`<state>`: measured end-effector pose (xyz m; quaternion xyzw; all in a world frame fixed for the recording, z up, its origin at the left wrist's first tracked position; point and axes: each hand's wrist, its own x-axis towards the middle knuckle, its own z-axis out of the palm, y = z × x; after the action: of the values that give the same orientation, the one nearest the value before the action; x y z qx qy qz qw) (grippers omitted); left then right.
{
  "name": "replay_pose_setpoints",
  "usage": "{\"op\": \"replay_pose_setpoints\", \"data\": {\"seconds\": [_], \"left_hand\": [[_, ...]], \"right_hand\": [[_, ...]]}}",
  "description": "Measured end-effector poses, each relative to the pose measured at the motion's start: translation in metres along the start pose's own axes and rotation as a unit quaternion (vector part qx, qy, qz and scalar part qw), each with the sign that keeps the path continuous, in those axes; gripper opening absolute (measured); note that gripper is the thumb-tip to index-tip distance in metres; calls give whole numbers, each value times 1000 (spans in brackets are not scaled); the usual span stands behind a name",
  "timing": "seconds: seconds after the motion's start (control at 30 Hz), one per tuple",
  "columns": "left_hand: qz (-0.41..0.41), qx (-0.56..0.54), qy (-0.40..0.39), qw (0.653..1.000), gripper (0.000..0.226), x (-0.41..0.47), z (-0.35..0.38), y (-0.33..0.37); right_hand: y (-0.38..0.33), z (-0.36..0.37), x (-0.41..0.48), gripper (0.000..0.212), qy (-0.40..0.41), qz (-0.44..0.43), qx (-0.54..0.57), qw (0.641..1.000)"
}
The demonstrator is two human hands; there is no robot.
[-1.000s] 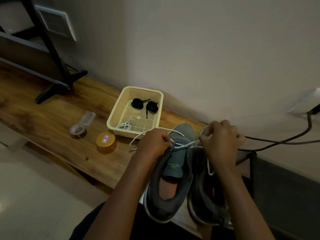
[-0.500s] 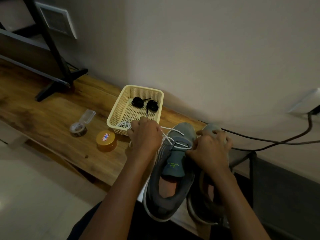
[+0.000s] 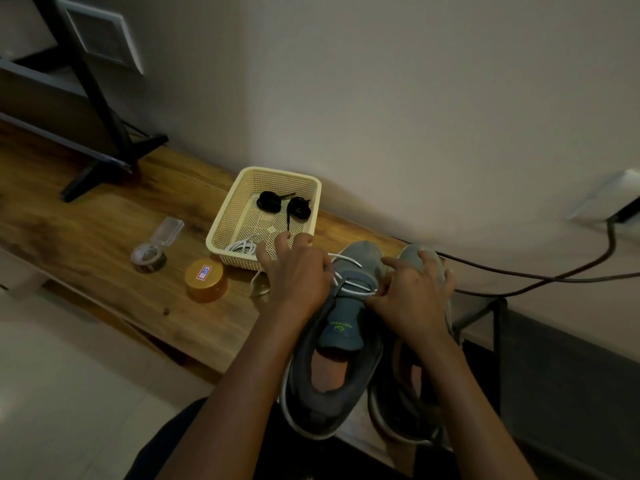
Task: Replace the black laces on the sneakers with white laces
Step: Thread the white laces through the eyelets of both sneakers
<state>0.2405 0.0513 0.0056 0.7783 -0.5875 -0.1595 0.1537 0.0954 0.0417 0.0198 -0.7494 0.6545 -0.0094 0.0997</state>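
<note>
Hands apart across left sneaker (image 3: 332, 358) on counter (image 3: 104, 237): left hand (image 3: 294, 271) splayed over white lace (image 3: 356, 289), right hand (image 3: 412, 292) on right sneaker (image 3: 412, 403) toe; can't tell either grip. Black laces (image 3: 270, 202) already in basket (image 3: 221, 226). You're mid-threading; next, cross the ends into the next eyelets.

Single view, head-worn, wide-angle. It looks forward and steeply down from above the person's lap, facing the wall (image 3: 381, 98). Range is close: both forearms enter at the bottom edge, with the left hand (image 3: 298, 275) and right hand (image 3: 412, 292) just below centre over the sneakers (image 3: 332, 382). The wooden bench (image 3: 86, 237) runs diagonally from the left edge.
</note>
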Motion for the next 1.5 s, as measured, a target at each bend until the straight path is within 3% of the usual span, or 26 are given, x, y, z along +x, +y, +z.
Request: {"op": "replay_pose_setpoints", "data": {"seconds": [0.13,0.3,0.43,0.63,0.87,1.1,1.37,1.5], "left_hand": [[-44,-25,51,997,13,4,-5,-8],[29,0,-16,999,16,1,-4,0],[19,28,-33,999,11,2,2,2],[6,32,-68,997,14,3,2,-2],[-68,-1,50,996,17,8,-6,-9],[24,14,-35,999,20,2,-3,0],[16,41,-39,998,15,4,6,2],[-37,32,16,999,19,7,-1,-5]], "right_hand": [[3,1,0,20,5,4,13,1000],[1,-1,-1,27,-5,2,24,1000],[0,-3,-2,30,-10,1,39,999],[3,-1,-1,11,-12,-2,43,999],[5,0,0,10,-15,-4,39,999],[5,1,0,13,-9,-7,53,999],[5,1,1,12,-7,-9,48,999],[6,2,1,10,-11,-4,51,999]]}}
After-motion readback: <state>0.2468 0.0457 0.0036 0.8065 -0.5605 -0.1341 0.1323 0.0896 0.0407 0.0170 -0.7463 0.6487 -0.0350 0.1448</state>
